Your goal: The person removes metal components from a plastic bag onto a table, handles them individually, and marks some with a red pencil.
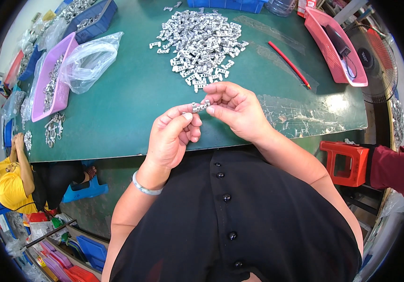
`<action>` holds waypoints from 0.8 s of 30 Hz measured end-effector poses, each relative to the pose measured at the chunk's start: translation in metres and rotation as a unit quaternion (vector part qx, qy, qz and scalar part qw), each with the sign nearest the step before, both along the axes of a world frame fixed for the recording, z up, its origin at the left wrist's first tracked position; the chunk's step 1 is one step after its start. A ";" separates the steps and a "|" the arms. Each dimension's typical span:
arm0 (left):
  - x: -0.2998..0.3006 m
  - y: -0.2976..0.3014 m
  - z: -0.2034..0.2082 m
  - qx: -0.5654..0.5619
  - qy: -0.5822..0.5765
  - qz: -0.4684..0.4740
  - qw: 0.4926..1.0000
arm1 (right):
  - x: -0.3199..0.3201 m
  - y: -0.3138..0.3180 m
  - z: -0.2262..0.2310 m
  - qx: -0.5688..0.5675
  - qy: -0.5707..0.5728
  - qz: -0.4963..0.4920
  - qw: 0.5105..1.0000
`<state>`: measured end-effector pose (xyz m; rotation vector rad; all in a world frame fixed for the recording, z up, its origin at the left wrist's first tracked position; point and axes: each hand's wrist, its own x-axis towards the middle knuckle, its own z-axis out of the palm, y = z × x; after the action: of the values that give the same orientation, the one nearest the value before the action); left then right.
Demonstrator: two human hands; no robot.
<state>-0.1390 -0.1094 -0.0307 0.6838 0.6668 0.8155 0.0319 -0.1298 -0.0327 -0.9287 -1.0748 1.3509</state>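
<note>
A small silver metal piece with cut-out shapes along it (201, 107) is held up between my two hands, just above the table's near edge. My left hand (174, 134) pinches its left end between thumb and fingers, and a pale bangle circles that wrist. At the other end, my right hand (234, 109) has its thumb and fingertips closed on the piece. Beyond my hands spreads a heap of similar silver metal pieces (202, 42), with a few strays at its edges.
On the green table (131, 113), a pink basket (70, 70) of metal rings and a clear plastic bag (94, 58) lie left. A red pencil (289, 64) and another pink basket (324, 42) are right. A person in yellow (14, 188) sits left; a red stool (345, 162) stands right.
</note>
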 end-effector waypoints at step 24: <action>0.007 -0.006 0.003 0.086 0.078 0.052 0.992 | -0.001 -0.001 -0.002 -0.022 0.010 0.011 1.000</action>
<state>-0.1319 -0.1155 -0.0277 0.8816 0.7837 0.9303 0.0310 -0.1309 -0.0344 -0.9357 -1.0456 1.4052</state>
